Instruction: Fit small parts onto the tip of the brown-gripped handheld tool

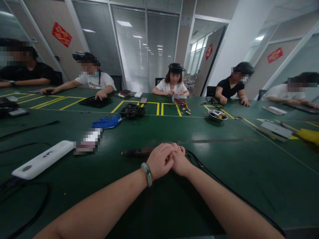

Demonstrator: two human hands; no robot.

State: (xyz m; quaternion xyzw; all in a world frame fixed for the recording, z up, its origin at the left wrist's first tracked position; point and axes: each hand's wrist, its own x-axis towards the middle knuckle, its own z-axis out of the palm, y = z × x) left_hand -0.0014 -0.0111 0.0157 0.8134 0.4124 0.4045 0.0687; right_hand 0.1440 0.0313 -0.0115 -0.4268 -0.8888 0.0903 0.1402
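Note:
My left hand (159, 161), with a green and white bangle on its wrist, is closed over the fingers of my right hand (181, 160). The two are folded together above the table. Just behind and partly under them lies a dark electric screwdriver (139, 152), its bit end pointing left. My hands hide its back part, and a black cable (211, 175) runs from there toward the lower right. Whether my right fingers grip the screwdriver or only rest against it does not show.
On the green table (224, 159), a white power strip (43, 160) and a blurred phone (89, 141) lie left. Beyond are a blue glove (106, 122), black tray parts (132, 110) and a metal bowl (217, 116). Several people sit along the far side.

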